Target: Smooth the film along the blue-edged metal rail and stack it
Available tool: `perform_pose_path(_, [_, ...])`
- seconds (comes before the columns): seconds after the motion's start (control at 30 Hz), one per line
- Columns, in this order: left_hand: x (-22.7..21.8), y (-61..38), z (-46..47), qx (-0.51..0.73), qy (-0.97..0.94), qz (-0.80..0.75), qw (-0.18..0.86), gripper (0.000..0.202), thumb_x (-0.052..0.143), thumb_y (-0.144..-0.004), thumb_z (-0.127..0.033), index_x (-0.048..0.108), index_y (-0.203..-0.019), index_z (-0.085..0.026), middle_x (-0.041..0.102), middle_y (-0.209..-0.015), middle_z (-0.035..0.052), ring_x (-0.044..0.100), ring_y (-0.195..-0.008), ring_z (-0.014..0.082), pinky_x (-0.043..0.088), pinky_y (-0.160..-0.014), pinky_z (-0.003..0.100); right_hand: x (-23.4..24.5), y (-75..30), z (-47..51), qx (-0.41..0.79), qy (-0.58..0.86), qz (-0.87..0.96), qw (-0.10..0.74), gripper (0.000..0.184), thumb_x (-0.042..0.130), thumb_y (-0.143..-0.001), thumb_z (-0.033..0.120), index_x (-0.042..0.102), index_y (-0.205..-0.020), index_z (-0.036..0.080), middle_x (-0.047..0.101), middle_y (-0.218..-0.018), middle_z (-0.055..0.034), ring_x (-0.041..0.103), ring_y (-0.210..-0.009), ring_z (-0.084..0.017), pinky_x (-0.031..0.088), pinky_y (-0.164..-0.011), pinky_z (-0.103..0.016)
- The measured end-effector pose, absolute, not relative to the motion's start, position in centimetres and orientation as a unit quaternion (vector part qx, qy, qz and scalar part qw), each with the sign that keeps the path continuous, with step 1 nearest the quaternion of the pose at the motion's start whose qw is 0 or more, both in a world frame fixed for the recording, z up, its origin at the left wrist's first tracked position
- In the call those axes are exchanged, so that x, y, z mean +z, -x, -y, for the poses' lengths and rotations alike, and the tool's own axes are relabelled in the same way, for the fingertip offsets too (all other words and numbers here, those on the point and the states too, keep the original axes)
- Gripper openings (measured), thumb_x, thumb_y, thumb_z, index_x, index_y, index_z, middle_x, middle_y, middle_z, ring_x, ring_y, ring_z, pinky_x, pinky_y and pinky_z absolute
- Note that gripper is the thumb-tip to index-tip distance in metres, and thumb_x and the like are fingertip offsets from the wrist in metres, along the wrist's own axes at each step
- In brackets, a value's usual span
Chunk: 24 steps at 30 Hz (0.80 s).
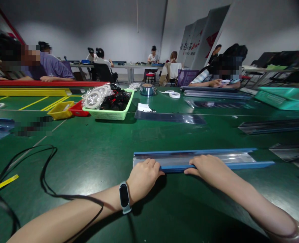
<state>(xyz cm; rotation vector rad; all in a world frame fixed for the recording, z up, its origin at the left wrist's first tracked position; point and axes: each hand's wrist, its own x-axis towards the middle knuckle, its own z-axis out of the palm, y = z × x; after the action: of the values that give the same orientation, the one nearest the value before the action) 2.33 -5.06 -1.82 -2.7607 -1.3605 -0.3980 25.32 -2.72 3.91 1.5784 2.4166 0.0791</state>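
In front of me on the green table (93,168) lies a long channel-shaped piece (176,158) with blue edges and a shiny, clear-looking inside. My left hand (145,173) grips its near blue edge toward the left end, thumb below and fingers curled over the top. Farther right along the same edge, my right hand (206,167) is closed in a similar pinch. The channel's right end reaches past my right hand. A fitness band (124,197) is on my left wrist.
A black cable (44,175) crosses the table and my left forearm. Beyond are a green basket (111,114) of bagged rolls and black parts, yellow (60,109) and red bins, a tape roll (147,89) and a flat dark strip (169,117). More channels (275,125) lie right. People sit across.
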Motion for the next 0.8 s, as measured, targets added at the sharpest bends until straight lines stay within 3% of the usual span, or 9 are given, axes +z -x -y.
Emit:
perform_pose_path(0.13, [-1.9, -4.1, 5.2, -0.129, 0.899, 0.418, 0.025, 0.015, 0.049, -0.09, -0.028, 0.053, -0.085, -0.014, 0.06, -0.081, 0.0049, 0.057, -0.076, 0.0228, 0.051, -0.063, 0.036, 3.7, -25.2, 3.5, 0.013, -0.533, -0.839, 0.11, 0.021, 0.065, -0.078, 0.037, 0.068, -0.075, 0.016, 0.07, -0.073, -0.0093, 0.067, -0.071, -0.028, 0.051, -0.063, -0.037])
perform_pose_path(0.3, [-1.5, -5.5, 5.3, -0.114, 0.899, 0.423, 0.008, 0.007, 0.051, -0.088, -0.018, 0.054, -0.089, -0.012, 0.06, -0.085, 0.0065, 0.058, -0.079, 0.0222, 0.051, -0.066, 0.034, 1.4, -23.1, 4.6, -0.018, -0.403, -0.913, -0.057, 0.031, 0.072, -0.071, 0.023, 0.062, -0.099, 0.016, 0.066, -0.1, -0.0098, 0.061, -0.097, -0.025, 0.049, -0.086, -0.038])
perform_pose_path(0.43, [-0.5, -3.9, 5.4, -0.101, 0.905, 0.412, -0.013, 0.008, 0.052, -0.088, -0.019, 0.055, -0.092, -0.013, 0.06, -0.086, 0.0052, 0.058, -0.078, 0.0204, 0.051, -0.068, 0.033, -0.5, -23.0, 4.3, -0.025, -0.375, -0.919, -0.117, 0.036, 0.069, -0.075, 0.023, 0.059, -0.108, 0.016, 0.065, -0.105, -0.0097, 0.06, -0.098, -0.023, 0.049, -0.086, -0.038])
perform_pose_path(0.6, [-0.7, -1.6, 5.7, -0.103, 0.894, 0.436, 0.014, 0.019, 0.06, -0.082, -0.033, 0.055, -0.087, -0.015, 0.059, -0.086, 0.0049, 0.057, -0.084, 0.0244, 0.052, -0.067, 0.038, -1.8, -23.7, 3.9, 0.0, -0.394, -0.904, -0.166, 0.028, 0.064, -0.08, 0.031, 0.062, -0.104, 0.016, 0.067, -0.099, -0.0087, 0.062, -0.094, -0.023, 0.051, -0.083, -0.037])
perform_pose_path(0.8, [-2.8, -1.6, 5.5, -0.166, 0.888, 0.427, 0.035, 0.026, 0.055, -0.086, -0.038, 0.053, -0.093, -0.013, 0.059, -0.104, 0.0099, 0.056, -0.098, 0.0246, 0.052, -0.078, 0.039, -2.5, -23.7, 4.1, 0.005, -0.42, -0.888, -0.189, 0.03, 0.067, -0.078, 0.031, 0.063, -0.104, 0.017, 0.069, -0.1, -0.0081, 0.065, -0.09, -0.023, 0.051, -0.082, -0.037])
